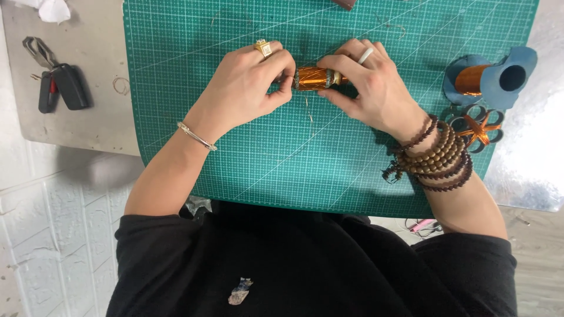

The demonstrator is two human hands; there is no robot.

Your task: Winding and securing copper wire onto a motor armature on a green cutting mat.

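Observation:
A short cylinder wound with shiny copper-coloured wire (315,77) lies sideways over a green cutting mat (282,158). My left hand (244,85), with a gold ring and a thin bracelet, pinches its left end. Closed around the right end is my right hand (370,82), which wears a white ring and brown bead bracelets at the wrist. A thin strand of wire (308,111) trails down from the cylinder onto the mat.
A blue spool of copper wire (490,79) lies on its side at the mat's right edge, beside a small dark part with orange strips (477,126). A black key fob and keys (59,85) rest on the grey table at the left. White cloth sits top left.

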